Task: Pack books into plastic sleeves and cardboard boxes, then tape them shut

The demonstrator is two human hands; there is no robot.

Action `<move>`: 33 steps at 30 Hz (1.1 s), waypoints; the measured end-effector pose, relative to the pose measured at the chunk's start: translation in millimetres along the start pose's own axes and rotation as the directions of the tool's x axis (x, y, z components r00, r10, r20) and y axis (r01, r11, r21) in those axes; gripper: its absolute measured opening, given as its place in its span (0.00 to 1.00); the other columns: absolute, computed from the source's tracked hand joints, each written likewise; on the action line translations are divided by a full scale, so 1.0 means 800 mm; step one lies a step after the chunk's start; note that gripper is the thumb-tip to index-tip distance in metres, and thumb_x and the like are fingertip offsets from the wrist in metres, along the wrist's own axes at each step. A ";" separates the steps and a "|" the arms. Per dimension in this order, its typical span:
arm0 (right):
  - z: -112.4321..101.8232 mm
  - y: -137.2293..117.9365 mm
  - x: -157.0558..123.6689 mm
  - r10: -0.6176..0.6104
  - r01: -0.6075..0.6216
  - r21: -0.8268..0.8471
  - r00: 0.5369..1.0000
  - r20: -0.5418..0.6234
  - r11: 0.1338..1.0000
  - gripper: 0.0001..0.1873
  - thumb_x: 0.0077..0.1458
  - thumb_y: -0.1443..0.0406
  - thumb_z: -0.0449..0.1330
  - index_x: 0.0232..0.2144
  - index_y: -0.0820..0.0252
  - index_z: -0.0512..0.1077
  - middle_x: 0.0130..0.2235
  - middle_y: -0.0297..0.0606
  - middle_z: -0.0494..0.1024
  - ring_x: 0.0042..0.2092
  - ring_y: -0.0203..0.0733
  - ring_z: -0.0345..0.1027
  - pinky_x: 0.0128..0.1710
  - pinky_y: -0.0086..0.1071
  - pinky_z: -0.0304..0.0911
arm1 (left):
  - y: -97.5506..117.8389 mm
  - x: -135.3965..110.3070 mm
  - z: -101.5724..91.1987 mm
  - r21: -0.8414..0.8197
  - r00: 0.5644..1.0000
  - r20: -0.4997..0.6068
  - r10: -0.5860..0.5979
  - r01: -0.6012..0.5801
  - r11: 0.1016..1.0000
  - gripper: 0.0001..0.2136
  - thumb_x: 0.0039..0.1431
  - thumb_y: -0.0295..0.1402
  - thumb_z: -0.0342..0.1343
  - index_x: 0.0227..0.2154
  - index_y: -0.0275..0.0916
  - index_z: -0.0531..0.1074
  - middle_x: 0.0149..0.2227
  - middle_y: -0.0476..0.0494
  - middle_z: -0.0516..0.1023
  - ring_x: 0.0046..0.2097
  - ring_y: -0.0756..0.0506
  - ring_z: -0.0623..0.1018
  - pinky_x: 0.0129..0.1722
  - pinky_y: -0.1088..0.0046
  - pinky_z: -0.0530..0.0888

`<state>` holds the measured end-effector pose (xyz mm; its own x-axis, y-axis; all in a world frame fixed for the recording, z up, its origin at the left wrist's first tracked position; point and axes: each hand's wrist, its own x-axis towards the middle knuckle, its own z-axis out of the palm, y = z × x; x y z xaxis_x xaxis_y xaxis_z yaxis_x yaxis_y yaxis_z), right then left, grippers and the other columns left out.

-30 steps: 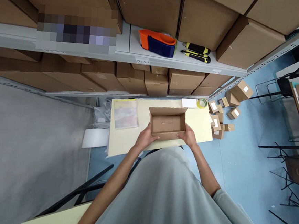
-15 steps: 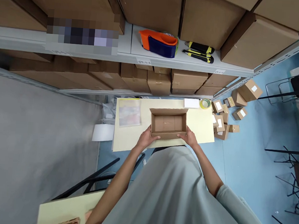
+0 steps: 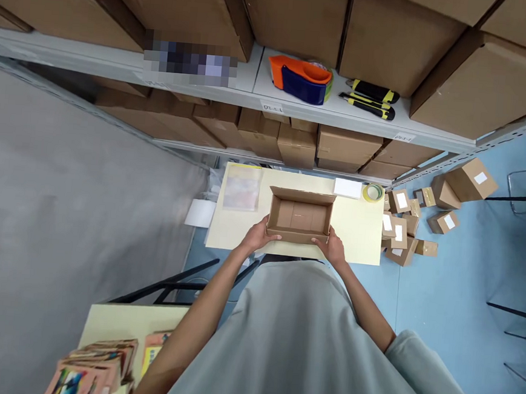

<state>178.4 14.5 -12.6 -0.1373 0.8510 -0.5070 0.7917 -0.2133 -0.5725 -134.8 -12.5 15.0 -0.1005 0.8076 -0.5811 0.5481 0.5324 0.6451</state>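
An open cardboard box with nothing inside it is held over the pale yellow table, its long flap raised at the back. My left hand grips the box's left front corner, thumb along the front wall. At the opposite corner my right hand holds it the same way; the fingers of both hands are partly hidden behind the cardboard. Behind the box to the left lies a clear plastic bag. A stack of white labels and a roll of tape lie at the back right.
Above the table, a shelf carries large cartons, an orange-and-blue tape dispenser and box cutters. Small labelled boxes are piled on the floor at right. Stacked printed packs lie on a side table at lower left.
The camera view has turned, so the shelf and floor boxes sit further right and more of the side table with its packs shows. Both hands keep their hold on the box.
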 end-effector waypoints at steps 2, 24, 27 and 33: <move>0.000 0.002 0.001 -0.006 0.006 0.018 1.000 -0.003 1.000 0.48 0.60 0.46 0.71 0.73 0.58 0.61 0.59 0.52 0.83 0.61 0.60 0.79 0.60 0.51 0.73 | 0.000 0.000 -0.001 -0.001 1.000 0.001 0.002 -0.002 1.000 0.49 0.48 0.54 0.75 0.70 0.39 0.66 0.54 0.36 0.87 0.54 0.32 0.85 0.54 0.59 0.79; 0.057 -0.287 -0.030 -0.351 0.352 0.005 0.935 -0.057 0.936 0.04 0.66 0.65 0.64 0.36 0.52 0.79 0.59 0.40 0.84 0.61 0.51 0.77 0.65 0.45 0.69 | -0.189 0.067 -0.163 0.020 0.968 -0.252 -0.010 0.015 1.000 0.31 0.69 0.48 0.57 0.66 0.30 0.71 0.69 0.24 0.75 0.68 0.31 0.77 0.70 0.54 0.71; 0.108 -0.330 0.017 -0.286 0.284 0.035 0.956 0.074 0.958 0.07 0.68 0.60 0.64 0.39 0.55 0.79 0.57 0.42 0.84 0.57 0.49 0.80 0.61 0.40 0.70 | -0.209 0.097 -0.182 -0.056 0.970 -0.222 -0.095 0.085 0.995 0.29 0.68 0.43 0.59 0.66 0.31 0.71 0.69 0.25 0.75 0.67 0.31 0.78 0.69 0.56 0.72; 0.189 -0.370 0.104 0.014 0.002 -0.090 0.983 0.184 0.996 0.28 0.67 0.59 0.66 0.65 0.62 0.71 0.67 0.55 0.75 0.66 0.55 0.74 0.65 0.41 0.68 | -0.221 0.135 -0.189 -0.331 0.959 -0.213 -0.187 0.109 0.937 0.29 0.62 0.38 0.66 0.64 0.33 0.72 0.69 0.25 0.74 0.67 0.32 0.78 0.67 0.59 0.74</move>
<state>-157.1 76.1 17.1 -0.2332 0.7447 -0.6253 0.8417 -0.1674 -0.5133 -368.0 18.9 -86.6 -0.3756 0.7290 -0.5723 0.2280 0.6712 0.7053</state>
